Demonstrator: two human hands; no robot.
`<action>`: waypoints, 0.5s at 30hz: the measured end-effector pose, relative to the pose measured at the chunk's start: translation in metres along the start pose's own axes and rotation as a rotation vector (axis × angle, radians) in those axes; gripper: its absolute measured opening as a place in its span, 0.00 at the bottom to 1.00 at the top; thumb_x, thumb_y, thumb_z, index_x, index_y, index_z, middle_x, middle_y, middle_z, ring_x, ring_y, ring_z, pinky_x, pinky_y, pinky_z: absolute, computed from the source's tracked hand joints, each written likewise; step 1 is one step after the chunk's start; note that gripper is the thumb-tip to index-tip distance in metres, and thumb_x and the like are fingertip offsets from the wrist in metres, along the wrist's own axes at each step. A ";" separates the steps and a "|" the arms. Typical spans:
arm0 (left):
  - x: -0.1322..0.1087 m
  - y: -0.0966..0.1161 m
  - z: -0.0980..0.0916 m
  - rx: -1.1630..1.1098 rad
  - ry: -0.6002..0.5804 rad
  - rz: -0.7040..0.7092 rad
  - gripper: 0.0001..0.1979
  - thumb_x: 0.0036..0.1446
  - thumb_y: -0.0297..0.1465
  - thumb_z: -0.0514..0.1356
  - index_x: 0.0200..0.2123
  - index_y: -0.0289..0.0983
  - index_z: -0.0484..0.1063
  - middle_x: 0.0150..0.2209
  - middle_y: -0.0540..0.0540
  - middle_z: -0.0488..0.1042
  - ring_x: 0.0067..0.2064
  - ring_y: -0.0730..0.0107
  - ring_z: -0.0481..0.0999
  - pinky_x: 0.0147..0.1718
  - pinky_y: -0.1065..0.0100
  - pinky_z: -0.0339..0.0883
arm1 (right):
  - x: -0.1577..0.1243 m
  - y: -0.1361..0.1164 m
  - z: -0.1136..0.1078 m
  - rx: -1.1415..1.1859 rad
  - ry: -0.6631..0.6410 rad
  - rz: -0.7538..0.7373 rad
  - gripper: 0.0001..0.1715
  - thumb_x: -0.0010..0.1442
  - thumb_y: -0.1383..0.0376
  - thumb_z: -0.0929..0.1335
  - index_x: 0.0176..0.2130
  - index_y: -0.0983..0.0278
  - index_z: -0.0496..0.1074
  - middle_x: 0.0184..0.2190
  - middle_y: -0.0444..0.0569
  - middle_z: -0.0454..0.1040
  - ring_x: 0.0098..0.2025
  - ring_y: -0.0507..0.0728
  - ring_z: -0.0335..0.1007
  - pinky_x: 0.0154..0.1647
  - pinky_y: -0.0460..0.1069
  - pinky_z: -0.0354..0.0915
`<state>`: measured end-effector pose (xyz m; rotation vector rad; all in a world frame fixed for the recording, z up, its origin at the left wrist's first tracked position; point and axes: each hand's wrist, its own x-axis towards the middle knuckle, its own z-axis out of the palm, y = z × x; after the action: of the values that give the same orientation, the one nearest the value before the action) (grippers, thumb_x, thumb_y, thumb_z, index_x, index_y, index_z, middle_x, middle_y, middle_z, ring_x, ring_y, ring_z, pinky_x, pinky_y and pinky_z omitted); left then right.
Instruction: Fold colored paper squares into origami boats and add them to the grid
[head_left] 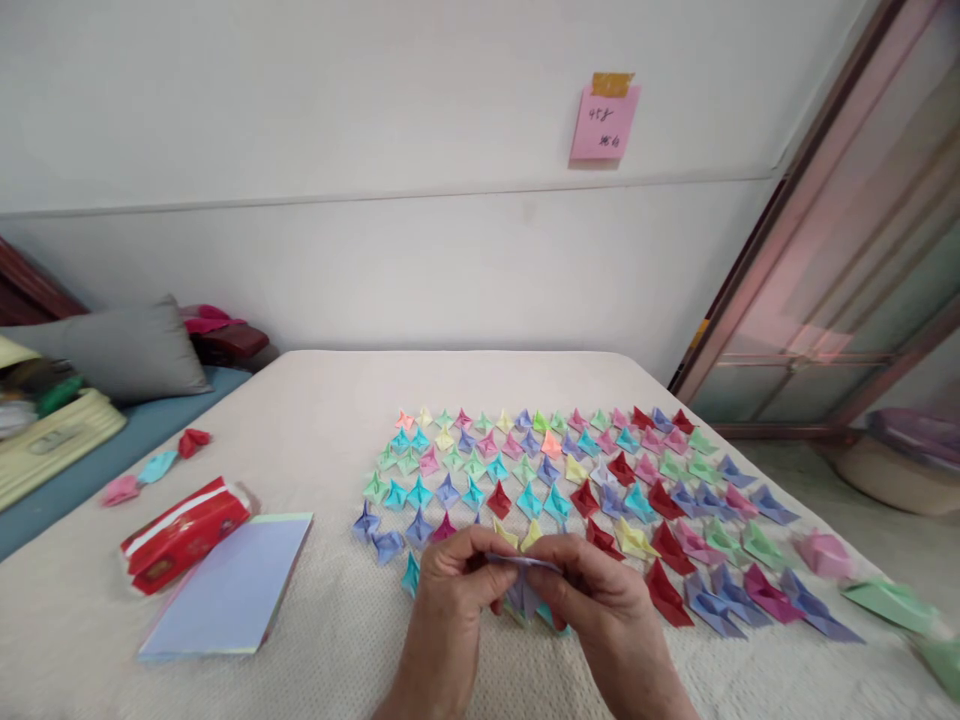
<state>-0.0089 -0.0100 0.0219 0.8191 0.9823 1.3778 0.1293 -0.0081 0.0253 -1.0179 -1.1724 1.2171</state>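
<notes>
Between my two hands is a small folded piece of lavender origami paper (524, 594), held above the near edge of the rows of folded shapes. My left hand (463, 582) pinches its left side with thumb and forefinger. On its right side my right hand (589, 590) grips it the same way. Behind and around the hands, many folded paper boats (499, 498) in red, blue, green, pink and yellow stand in rows. My hands hide some of the nearest ones.
On the left lie a stack of square coloured paper (232, 590), a red-and-white packet (184, 532) and several crumpled or folded papers (158, 465). A white textured cloth (330, 420) covers the table. A pink note (604, 125) is taped to the wall. A glazed door (817, 330) is at right.
</notes>
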 end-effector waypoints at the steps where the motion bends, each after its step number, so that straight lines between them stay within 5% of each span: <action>1: -0.002 0.001 0.001 -0.018 0.011 0.006 0.04 0.42 0.23 0.66 0.23 0.37 0.79 0.18 0.54 0.68 0.21 0.80 0.62 0.21 0.77 0.55 | -0.002 0.000 0.001 0.006 0.015 -0.016 0.04 0.50 0.68 0.73 0.26 0.59 0.80 0.19 0.41 0.69 0.21 0.48 0.57 0.21 0.43 0.55; 9: -0.004 0.008 -0.001 -0.018 -0.110 0.076 0.10 0.43 0.18 0.61 0.18 0.37 0.74 0.20 0.54 0.67 0.23 0.78 0.63 0.23 0.75 0.57 | -0.002 -0.007 -0.001 -0.029 -0.094 -0.254 0.15 0.50 0.76 0.69 0.25 0.57 0.81 0.19 0.40 0.66 0.23 0.49 0.59 0.24 0.45 0.55; 15: -0.004 0.014 -0.009 0.131 -0.178 0.095 0.08 0.52 0.22 0.60 0.24 0.36 0.76 0.23 0.51 0.70 0.26 0.74 0.67 0.28 0.71 0.61 | 0.001 -0.005 -0.007 -0.102 -0.117 -0.381 0.17 0.51 0.78 0.68 0.26 0.58 0.81 0.19 0.40 0.66 0.22 0.50 0.61 0.23 0.45 0.56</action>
<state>-0.0224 -0.0138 0.0311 1.0798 0.9117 1.3051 0.1366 -0.0075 0.0290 -0.7590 -1.4564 0.9302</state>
